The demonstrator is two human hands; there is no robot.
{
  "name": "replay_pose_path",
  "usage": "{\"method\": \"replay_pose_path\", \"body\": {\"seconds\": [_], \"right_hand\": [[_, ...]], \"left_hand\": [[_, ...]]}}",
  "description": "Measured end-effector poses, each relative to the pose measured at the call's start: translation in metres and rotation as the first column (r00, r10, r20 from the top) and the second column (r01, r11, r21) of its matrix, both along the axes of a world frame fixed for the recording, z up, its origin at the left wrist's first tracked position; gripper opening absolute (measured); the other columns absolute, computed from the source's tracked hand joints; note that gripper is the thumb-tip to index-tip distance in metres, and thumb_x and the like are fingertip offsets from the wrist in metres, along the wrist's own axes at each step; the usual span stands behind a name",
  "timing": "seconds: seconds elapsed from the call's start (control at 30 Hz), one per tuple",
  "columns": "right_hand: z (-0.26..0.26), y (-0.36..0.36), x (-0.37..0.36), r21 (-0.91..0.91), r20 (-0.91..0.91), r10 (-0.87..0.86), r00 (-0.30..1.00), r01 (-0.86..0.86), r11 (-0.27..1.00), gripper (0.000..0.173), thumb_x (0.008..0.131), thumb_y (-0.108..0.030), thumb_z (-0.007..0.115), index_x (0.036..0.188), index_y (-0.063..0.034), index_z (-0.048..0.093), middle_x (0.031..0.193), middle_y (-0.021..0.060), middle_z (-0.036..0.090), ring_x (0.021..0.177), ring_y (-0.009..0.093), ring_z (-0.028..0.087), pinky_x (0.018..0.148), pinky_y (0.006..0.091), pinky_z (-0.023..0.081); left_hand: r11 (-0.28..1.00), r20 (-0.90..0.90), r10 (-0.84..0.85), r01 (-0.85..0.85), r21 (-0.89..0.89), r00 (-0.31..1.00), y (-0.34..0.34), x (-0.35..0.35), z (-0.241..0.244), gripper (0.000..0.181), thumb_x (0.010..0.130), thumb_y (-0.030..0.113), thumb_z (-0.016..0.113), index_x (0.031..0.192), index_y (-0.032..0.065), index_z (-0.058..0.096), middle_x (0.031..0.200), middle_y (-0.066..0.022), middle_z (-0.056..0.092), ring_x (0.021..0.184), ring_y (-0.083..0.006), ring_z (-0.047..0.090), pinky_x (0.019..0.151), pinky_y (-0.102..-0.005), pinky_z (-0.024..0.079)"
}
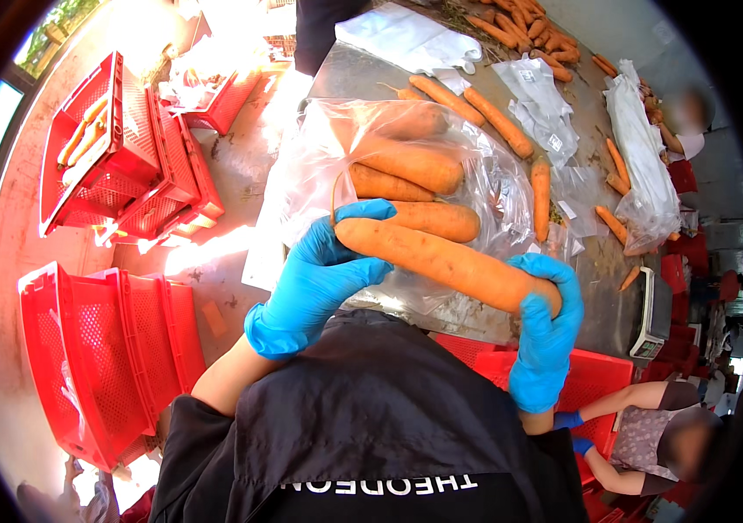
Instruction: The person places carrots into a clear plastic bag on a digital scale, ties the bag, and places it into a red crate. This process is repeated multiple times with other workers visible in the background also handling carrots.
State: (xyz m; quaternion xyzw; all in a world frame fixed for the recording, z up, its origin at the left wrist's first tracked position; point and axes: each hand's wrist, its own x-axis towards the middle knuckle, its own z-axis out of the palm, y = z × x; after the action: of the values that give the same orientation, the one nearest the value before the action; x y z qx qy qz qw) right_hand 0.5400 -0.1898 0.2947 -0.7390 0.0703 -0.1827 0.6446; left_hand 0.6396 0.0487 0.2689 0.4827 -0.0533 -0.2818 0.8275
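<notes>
A large carrot point(443, 261) is held between my two hands, both in blue gloves. My left hand point(322, 274) pinches its tapered end, where a thin root tip curls upward. Around the thick end on the right, the fingers and thumb of my right hand point(545, 327) are closed. Behind the held carrot, a clear plastic bag point(502, 183) lies on the metal table point(597, 281) with several large carrots point(411, 163) in it. More loose carrots point(499, 121) lie just beyond the bag.
Stacked red plastic crates point(97, 353) stand at left, with other crates point(116, 157) behind. On the table are folded plastic bags point(646, 163), a white glove point(411, 39), a carrot pile point(535, 26) and a digital scale point(651, 317). A co-worker point(646, 438) in blue gloves is at lower right.
</notes>
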Motion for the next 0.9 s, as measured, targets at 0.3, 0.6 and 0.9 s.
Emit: {"method": "replay_pose_path", "body": {"seconds": [0.3,0.6,0.9], "right_hand": [[-0.004,-0.008,-0.003,-0.119,0.065,0.053,0.996,-0.044,0.992,0.045,0.069,-0.01,0.076,0.108,0.0012,0.055,0.11,0.0134,0.059,0.105,0.023,0.056,0.092,0.0347,0.044],[-0.006,-0.011,0.002,-0.119,0.055,0.048,0.997,-0.041,0.992,0.044,0.069,-0.01,0.075,0.108,0.0014,0.056,0.11,0.0132,0.059,0.105,0.023,0.056,0.093,0.0348,0.044],[-0.014,-0.017,0.011,-0.228,0.09,0.084,0.992,-0.061,0.972,0.048,0.066,-0.006,0.076,0.109,0.0004,0.056,0.108,0.0116,0.059,0.101,0.021,0.056,0.091,0.0329,0.045]], "left_hand": [[1.0,0.039,-0.013,0.013,0.003,0.999,-0.004,-0.001,0.006,0.047,0.081,-0.003,0.062,0.126,0.0054,0.049,0.114,-0.0031,0.057,0.103,-0.0118,0.056,0.091,-0.0271,0.045],[0.999,0.048,0.003,-0.005,0.044,0.999,-0.008,-0.002,0.003,0.046,0.08,-0.002,0.063,0.124,0.0059,0.048,0.109,-0.0025,0.057,0.098,-0.0096,0.055,0.086,-0.0245,0.046],[1.0,0.039,-0.013,0.012,0.02,0.999,-0.004,0.005,0.006,0.047,0.083,0.0,0.06,0.127,0.005,0.046,0.114,-0.004,0.055,0.102,-0.0106,0.053,0.088,-0.0261,0.044]]}}
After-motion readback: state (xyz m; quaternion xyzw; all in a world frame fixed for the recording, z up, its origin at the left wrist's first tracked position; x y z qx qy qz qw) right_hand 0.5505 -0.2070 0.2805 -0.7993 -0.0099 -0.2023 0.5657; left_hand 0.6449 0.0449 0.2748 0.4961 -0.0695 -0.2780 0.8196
